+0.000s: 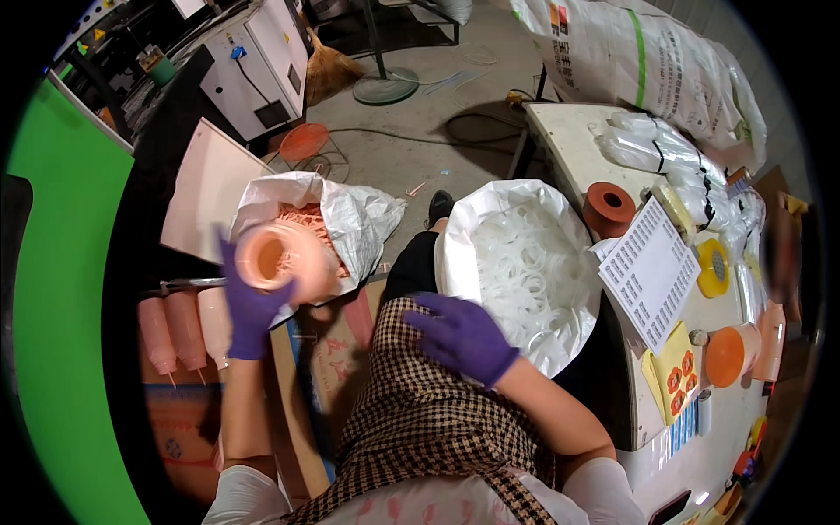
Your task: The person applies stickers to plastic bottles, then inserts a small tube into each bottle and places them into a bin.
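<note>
Two hands in purple gloves are in the view, and they are well apart from each other. The left hand (248,302) is raised and closed around a pale orange bottle (276,255), which is tilted so that its round open mouth faces the camera. The bottle is in front of a white woven sack (350,214) that stands open on the floor and holds thin orange rings. Just below and left of this hand, three more pale orange bottles (184,325) with thin nozzles lie side by side on a cardboard box (175,429).

The right hand (464,337) holds nothing; its fingers are loosely spread and it rests on the person's lap, on a checked brown and white apron (429,420). Just beside it, to the right, a second white sack (477,254) stands open and is full of clear plastic rings (534,267).

On the right there is a white table (560,131). It carries a dark orange roll (608,208), a printed paper sheet (652,271), a yellow tape holder (713,267), an orange cap (724,356) and yellow cards with orange stickers (678,372). Clear plastic bags (665,149) lie at its far end.
</note>
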The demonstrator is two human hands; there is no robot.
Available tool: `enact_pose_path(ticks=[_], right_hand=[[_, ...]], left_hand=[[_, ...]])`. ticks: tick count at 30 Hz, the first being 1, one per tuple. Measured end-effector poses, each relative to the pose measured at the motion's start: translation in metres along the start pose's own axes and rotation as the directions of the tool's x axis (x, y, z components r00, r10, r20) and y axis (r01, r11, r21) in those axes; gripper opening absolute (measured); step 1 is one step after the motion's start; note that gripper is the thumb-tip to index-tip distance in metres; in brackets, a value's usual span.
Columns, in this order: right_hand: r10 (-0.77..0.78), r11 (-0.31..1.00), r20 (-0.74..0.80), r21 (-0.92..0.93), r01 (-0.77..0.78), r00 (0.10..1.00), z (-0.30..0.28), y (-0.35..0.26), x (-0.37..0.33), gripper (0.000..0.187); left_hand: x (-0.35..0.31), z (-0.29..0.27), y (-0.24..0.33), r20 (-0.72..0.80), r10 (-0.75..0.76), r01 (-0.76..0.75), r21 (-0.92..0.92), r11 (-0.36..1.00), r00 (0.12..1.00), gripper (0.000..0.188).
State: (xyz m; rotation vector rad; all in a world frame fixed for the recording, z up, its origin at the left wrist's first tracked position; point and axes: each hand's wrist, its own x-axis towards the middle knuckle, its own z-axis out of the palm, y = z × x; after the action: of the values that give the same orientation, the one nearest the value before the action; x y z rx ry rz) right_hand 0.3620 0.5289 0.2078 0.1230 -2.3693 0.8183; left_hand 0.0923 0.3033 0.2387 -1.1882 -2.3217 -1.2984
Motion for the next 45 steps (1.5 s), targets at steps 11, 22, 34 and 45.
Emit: enact_pose_path(ticks=[11,22,34,45], right_hand=[[0.716,0.43,0.013,-0.796,-0.427,0.698,-0.055,0.163,-0.133,0.006],[0.104,0.862,-0.025,0.5,-0.077,0.994,-0.049,-0.039,0.004,0.023],[0.379,0.918,0.151,0.061,-0.392,0.913,0.0,-0.055,0.003,0.031],[0.214,0.973,0.258,-0.147,-0.18,0.942,0.063,-0.028,-0.044,0.014]], left_hand=[[-0.031,0.011,0.047,0.078,0.152,-0.146,-0.077,0.986,0.985,0.122],[-0.04,0.044,0.112,0.397,0.289,-0.297,-0.043,0.954,0.871,0.095],[-0.043,0.07,0.14,0.432,0.375,-0.382,-0.074,0.921,0.82,0.084],[-0.057,0.088,0.144,0.588,0.446,-0.553,0.003,0.833,0.675,0.085]])
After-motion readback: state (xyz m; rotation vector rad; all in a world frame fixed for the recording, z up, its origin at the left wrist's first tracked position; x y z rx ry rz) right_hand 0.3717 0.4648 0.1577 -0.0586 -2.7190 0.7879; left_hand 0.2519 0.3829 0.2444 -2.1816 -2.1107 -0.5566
